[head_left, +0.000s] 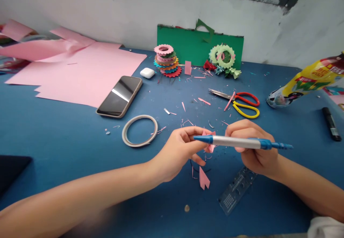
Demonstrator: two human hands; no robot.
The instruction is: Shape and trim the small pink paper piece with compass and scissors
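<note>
My left hand (185, 146) pinches a small folded piece of pink paper (211, 147) between thumb and fingers, partly hidden by the pen. My right hand (252, 146) is closed around a silver and blue pen (236, 142), which lies almost level across both hands, its left end over the pink paper. Below my left hand, a pink paper piece with a notched end (204, 179) rests on the blue table (80, 141). Under my right wrist lies a clear plastic stencil ruler (233, 193), partly covered by the hand.
Scissors (233, 100) with red and yellow handles lie beyond my right hand. A tape roll (124, 134), a phone (119, 96), a white earbud case (147, 73) and pink sheets (88, 69) are left. Stacked paper rings (166, 61) stand behind; a bottle (303, 82) and black marker (331, 124) are right.
</note>
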